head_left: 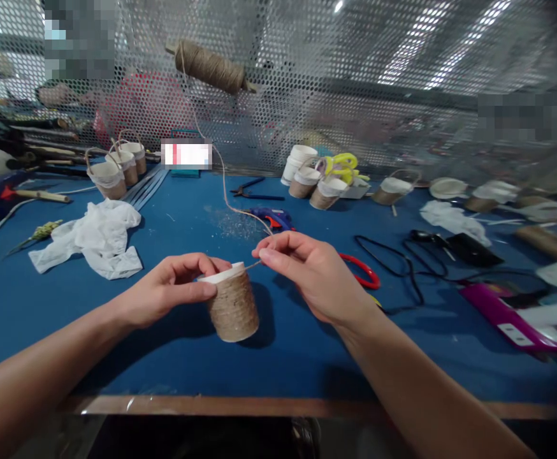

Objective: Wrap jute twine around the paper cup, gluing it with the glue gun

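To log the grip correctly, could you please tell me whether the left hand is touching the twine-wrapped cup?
Touching: the head view shows the left hand gripping the twine-wrapped cup at its rim, thumb outside.

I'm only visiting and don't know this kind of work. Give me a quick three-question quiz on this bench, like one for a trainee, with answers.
1. What does the right hand pinch?
A) a glue gun
B) a strand of twine
C) a paintbrush
2. True or false: the left hand holds the brown-wrapped cup by its base.
3. How many handled cups stand grouped beyond the crumpled white cloth at left?

Key: 1. B. 2. False: it holds the cup at the rim. 3. Three.
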A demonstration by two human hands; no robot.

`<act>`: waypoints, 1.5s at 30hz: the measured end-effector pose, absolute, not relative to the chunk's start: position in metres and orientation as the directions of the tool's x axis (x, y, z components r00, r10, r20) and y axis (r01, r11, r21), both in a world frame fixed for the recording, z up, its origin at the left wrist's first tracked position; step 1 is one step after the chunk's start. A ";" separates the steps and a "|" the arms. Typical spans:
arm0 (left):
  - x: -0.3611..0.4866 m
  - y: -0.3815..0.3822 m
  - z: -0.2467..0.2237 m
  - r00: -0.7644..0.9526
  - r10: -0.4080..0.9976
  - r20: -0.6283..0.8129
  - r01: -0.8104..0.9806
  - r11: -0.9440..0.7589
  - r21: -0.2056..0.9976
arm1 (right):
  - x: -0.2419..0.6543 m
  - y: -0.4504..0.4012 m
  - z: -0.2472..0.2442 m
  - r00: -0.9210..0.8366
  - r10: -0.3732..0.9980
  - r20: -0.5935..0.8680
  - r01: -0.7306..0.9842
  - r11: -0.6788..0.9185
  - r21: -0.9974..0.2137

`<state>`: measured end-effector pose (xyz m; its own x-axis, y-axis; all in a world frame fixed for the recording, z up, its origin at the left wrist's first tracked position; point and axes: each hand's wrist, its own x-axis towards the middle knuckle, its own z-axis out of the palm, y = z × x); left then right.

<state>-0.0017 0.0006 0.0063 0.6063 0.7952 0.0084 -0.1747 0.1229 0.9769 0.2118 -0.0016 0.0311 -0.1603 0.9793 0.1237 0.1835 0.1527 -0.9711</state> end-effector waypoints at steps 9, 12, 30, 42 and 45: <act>-0.002 -0.002 0.007 0.619 0.785 0.034 -0.188 0.106 0.976 | 0.214 -0.009 0.023 -0.168 0.982 0.088 0.104 0.107 -0.989; -0.002 -0.002 0.008 0.617 0.787 0.017 -0.179 0.118 0.977 | 0.214 -0.009 0.022 -0.169 0.982 0.088 0.120 0.109 -0.987; -0.007 -0.003 0.008 0.691 0.719 0.075 -0.194 0.084 0.977 | 0.209 -0.010 0.021 -0.208 0.978 -0.017 0.065 -0.003 -0.998; -0.009 -0.002 0.006 0.715 0.685 0.140 -0.232 0.044 0.972 | 0.205 -0.013 0.020 -0.337 0.938 -0.084 -0.223 -0.166 -0.961; -0.009 -0.001 0.005 0.724 0.676 0.141 -0.242 0.057 0.969 | 0.206 -0.012 0.020 -0.358 0.930 -0.078 -0.250 -0.176 -0.952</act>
<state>-0.0093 -0.0013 0.0053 0.7237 0.6757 0.1405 -0.2417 0.0575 0.9686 0.2058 -0.0125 0.0199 -0.3584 0.9303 -0.0783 -0.2496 -0.1763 -0.9522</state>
